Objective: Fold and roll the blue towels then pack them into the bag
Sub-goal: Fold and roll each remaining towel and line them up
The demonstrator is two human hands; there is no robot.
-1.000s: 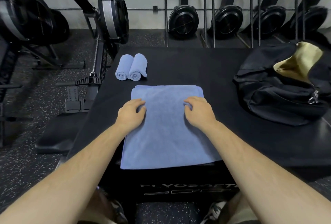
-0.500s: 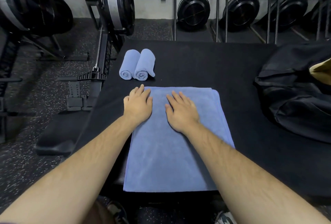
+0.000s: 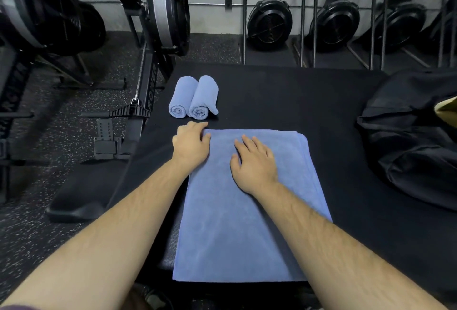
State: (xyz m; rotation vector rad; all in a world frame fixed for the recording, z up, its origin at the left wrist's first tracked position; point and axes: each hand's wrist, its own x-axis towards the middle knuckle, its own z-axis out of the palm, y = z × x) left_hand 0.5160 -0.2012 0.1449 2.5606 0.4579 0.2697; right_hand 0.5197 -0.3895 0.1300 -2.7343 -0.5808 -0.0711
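Note:
A folded blue towel lies flat on the black platform, its near end hanging over the front edge. My left hand rests at the towel's far left corner, fingers curled over the edge. My right hand lies flat on the towel's upper middle, fingers spread. Two rolled blue towels sit side by side just beyond my left hand. The black bag sits at the right, its pale lining showing at the frame edge.
A rowing machine stands close to the platform's far left corner, its foot rests beside the left edge. More black fan machines line the back wall behind upright metal bars. Speckled rubber floor lies to the left.
Both hands slid from the towel's middle toward its far end. My left hand reached the far left corner and curled its fingers. The view shifted left, pushing the bag toward the frame edge.

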